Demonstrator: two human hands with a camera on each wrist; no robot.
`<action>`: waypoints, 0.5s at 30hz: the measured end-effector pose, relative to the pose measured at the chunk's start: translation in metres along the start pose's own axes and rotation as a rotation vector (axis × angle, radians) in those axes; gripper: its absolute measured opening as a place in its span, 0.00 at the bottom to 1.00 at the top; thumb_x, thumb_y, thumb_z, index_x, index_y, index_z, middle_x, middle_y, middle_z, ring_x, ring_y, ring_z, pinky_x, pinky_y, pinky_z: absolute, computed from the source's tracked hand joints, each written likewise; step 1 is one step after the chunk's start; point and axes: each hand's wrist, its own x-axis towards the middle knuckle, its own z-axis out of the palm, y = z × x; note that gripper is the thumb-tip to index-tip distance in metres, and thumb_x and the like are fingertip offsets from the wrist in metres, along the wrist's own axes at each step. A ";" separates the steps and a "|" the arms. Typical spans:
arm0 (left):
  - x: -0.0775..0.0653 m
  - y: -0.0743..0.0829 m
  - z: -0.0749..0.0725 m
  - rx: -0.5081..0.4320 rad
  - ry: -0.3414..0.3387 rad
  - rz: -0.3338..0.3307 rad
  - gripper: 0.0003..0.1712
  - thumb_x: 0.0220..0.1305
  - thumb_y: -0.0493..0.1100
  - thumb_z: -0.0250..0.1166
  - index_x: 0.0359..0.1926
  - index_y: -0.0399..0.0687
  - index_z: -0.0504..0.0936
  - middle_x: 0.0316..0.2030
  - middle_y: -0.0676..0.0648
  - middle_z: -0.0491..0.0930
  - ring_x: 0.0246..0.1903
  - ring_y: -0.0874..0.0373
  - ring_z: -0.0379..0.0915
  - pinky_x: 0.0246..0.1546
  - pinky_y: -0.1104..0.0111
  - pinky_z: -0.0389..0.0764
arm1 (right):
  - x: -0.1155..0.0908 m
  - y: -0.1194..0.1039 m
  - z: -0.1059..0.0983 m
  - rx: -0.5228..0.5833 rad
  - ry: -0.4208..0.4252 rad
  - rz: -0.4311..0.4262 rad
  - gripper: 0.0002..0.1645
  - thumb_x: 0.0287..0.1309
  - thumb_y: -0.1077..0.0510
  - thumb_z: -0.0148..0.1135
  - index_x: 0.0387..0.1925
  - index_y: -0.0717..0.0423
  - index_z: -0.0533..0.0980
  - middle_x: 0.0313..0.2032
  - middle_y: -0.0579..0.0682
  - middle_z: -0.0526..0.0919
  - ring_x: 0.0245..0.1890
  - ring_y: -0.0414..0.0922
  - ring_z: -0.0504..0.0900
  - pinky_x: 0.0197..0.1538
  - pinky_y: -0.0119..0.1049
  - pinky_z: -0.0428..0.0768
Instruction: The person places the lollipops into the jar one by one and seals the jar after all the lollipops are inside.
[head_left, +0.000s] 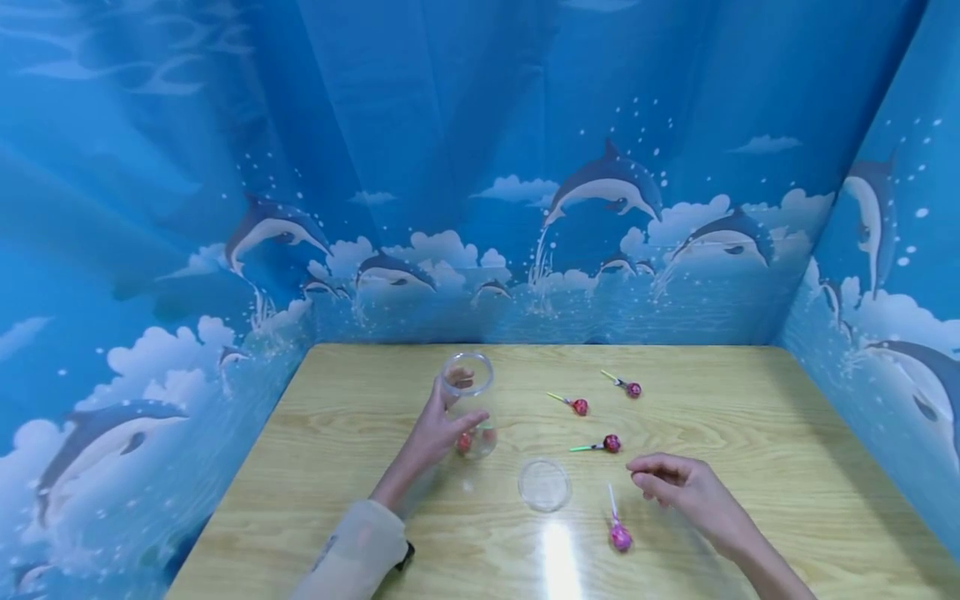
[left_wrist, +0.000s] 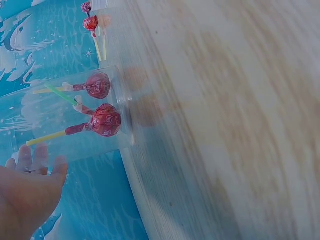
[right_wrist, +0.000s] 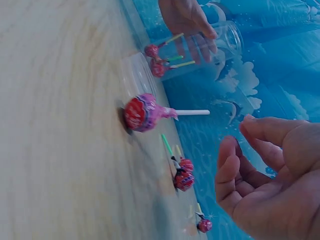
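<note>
My left hand (head_left: 441,429) grips a clear plastic jar (head_left: 468,383) that stands on the table with its mouth up, the thumb across the near side and fingers behind it. Red-wrapped lollipops (left_wrist: 106,120) with yellow and green sticks sit at the bottom of the jar. Over the right part of the table hovers my right hand (head_left: 690,492), fingers loosely bent, thumb and forefinger apart, nothing held. Closest to it are a pink-and-purple lollipop (head_left: 620,536) with a white stick and a dark red lollipop (head_left: 611,443) with a green stick.
A round clear lid (head_left: 544,485) lies flat between the hands. Farther back on the wooden table (head_left: 720,400) are a red lollipop (head_left: 580,407) and another dark red lollipop (head_left: 633,389). Blue dolphin-print curtains (head_left: 450,167) enclose the table's back and sides.
</note>
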 end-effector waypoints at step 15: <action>0.000 0.001 0.000 0.029 0.004 -0.001 0.47 0.60 0.37 0.75 0.74 0.41 0.59 0.68 0.40 0.71 0.69 0.41 0.66 0.73 0.41 0.59 | -0.002 0.011 0.023 -0.072 -0.115 -0.066 0.16 0.67 0.56 0.68 0.51 0.60 0.84 0.48 0.56 0.85 0.38 0.40 0.78 0.38 0.31 0.78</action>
